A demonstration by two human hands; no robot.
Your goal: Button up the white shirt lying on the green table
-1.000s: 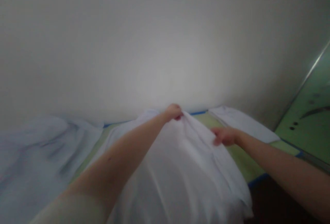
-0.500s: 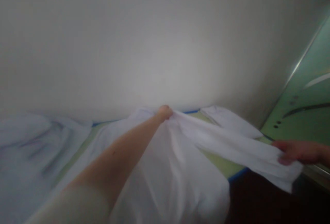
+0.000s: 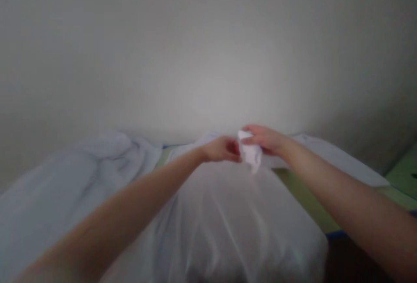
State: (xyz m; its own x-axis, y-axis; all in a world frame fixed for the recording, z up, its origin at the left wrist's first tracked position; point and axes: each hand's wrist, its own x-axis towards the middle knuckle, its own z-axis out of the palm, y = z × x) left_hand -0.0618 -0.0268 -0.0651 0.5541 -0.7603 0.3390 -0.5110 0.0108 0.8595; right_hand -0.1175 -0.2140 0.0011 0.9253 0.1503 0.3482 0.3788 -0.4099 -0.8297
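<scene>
A white cloth (image 3: 228,222) lies spread over a green surface (image 3: 302,196) in front of me, draping toward the near edge. My left hand (image 3: 223,149) reaches forward and pinches the cloth's far end. My right hand (image 3: 265,139) is right beside it, gripping a bunched bit of the same white cloth at about the same height. The two hands nearly touch above the far middle of the cloth. The picture is blurred.
A crumpled pale-blue sheet (image 3: 74,174) lies to the left. A folded white piece (image 3: 339,161) rests at the right by the plain wall (image 3: 208,48). The green surface has a blue edge (image 3: 335,233) at the lower right.
My right hand had drawn a part of the cloth far out to the right; it has now come back to the middle, meeting my left hand. The view has shifted to the left.
</scene>
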